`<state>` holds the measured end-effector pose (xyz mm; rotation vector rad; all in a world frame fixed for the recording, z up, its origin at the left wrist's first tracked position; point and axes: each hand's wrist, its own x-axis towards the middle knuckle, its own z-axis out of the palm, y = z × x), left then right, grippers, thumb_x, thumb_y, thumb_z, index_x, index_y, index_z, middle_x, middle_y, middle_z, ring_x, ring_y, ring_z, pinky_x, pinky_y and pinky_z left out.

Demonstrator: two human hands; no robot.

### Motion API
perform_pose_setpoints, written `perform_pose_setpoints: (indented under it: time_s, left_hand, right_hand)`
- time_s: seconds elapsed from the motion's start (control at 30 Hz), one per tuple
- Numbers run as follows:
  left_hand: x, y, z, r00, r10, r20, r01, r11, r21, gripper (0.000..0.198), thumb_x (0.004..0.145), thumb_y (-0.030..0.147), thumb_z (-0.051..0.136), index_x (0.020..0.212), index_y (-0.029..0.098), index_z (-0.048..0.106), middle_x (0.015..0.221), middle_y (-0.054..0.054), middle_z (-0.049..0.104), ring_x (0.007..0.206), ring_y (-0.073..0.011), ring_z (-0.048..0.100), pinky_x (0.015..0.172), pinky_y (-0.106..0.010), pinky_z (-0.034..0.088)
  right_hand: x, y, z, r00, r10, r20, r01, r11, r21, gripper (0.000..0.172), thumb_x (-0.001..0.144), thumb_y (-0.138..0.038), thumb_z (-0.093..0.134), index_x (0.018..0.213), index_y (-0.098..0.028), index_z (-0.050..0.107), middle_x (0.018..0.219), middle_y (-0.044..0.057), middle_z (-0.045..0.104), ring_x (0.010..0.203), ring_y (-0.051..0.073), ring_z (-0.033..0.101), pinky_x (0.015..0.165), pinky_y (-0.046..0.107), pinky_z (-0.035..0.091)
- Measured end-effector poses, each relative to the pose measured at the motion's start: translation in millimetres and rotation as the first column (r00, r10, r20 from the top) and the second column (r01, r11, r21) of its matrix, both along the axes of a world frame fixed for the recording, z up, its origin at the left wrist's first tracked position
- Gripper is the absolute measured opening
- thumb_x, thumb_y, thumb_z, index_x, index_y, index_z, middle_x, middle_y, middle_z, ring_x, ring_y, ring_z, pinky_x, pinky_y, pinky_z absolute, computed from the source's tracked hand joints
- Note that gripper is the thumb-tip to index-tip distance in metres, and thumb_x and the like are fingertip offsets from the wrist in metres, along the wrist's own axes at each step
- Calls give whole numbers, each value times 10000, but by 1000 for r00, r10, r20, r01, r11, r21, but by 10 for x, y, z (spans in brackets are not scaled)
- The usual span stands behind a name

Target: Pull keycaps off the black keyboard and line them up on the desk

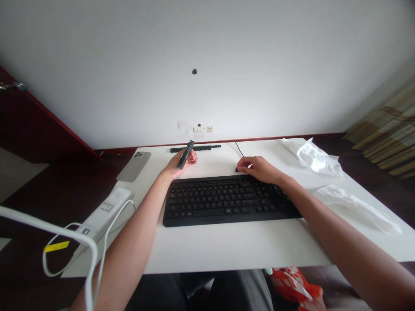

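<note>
My left hand (177,166) is closed around a dark, narrow, bar-shaped object (185,155), which points up and away from me; its exact kind does not show. To the right, my right hand (257,168) pinches a small black piece (237,169) just above the tabletop, behind the keyboard's back edge. A black keyboard (207,212) lies flat on the white table (227,246), below and between both hands. Behind my left hand runs a row of small black pieces (202,148). My right wrist and forearm cover part of the keyboard's number pad.
A phone (133,166) lies at the back left, near a white box (108,209) with a white cable (94,246) in front. Crumpled white plastic wrapping (317,159) covers the right side. A thin black cable (239,149) crosses the back edge. Below sits a red bag (292,283).
</note>
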<state>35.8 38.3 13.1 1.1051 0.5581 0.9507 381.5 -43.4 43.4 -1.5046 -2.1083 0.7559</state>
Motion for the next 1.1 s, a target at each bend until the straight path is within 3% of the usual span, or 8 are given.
perform_pose_setpoints:
  time_s: [0.2, 0.37, 0.57, 0.83, 1.1]
  left_hand:
    - [-76, 23, -24, 990, -74, 122, 83, 994, -67, 229, 853, 344, 778, 798, 178, 630, 783, -34, 567, 837, -205, 612, 875, -348, 510]
    - [-99, 62, -68, 982, -103, 158, 115, 991, -68, 221, 859, 337, 780, 813, 171, 642, 790, -33, 572, 843, -203, 615, 888, -344, 509]
    - [-79, 52, -56, 979, -95, 182, 111, 991, -75, 194, 864, 314, 763, 809, 169, 646, 776, -33, 581, 834, -198, 618, 879, -342, 514]
    - [-85, 56, -66, 975, -86, 203, 110, 988, -112, 157, 866, 276, 741, 808, 164, 646, 814, -40, 586, 828, -193, 621, 874, -338, 518]
    - [-92, 72, -62, 975, -75, 209, 106, 984, -143, 146, 873, 265, 738, 806, 167, 653, 819, -44, 597, 832, -193, 624, 877, -342, 531]
  right_hand:
    - [-55, -7, -18, 995, -13, 103, 17, 999, -40, 209, 933, -398, 628, 941, -232, 755, 916, 40, 789, 846, 227, 709, 797, 337, 518]
    - [-122, 8, -23, 985, -48, 167, 46, 999, 17, 235, 945, -395, 617, 951, -228, 782, 859, 40, 780, 807, 224, 703, 773, 329, 513]
    - [-86, 36, -46, 991, -95, 95, 88, 993, 72, 219, 917, -391, 652, 969, -229, 791, 923, 42, 790, 878, 221, 717, 834, 325, 544]
    - [-156, 13, -25, 990, -111, 88, 110, 994, 12, 175, 831, -395, 760, 909, -247, 812, 845, 25, 788, 830, 230, 734, 806, 329, 566]
    - [-243, 77, -89, 963, -198, 185, 174, 975, 136, 140, 892, -336, 722, 909, -249, 830, 846, 29, 817, 821, 243, 766, 829, 339, 572]
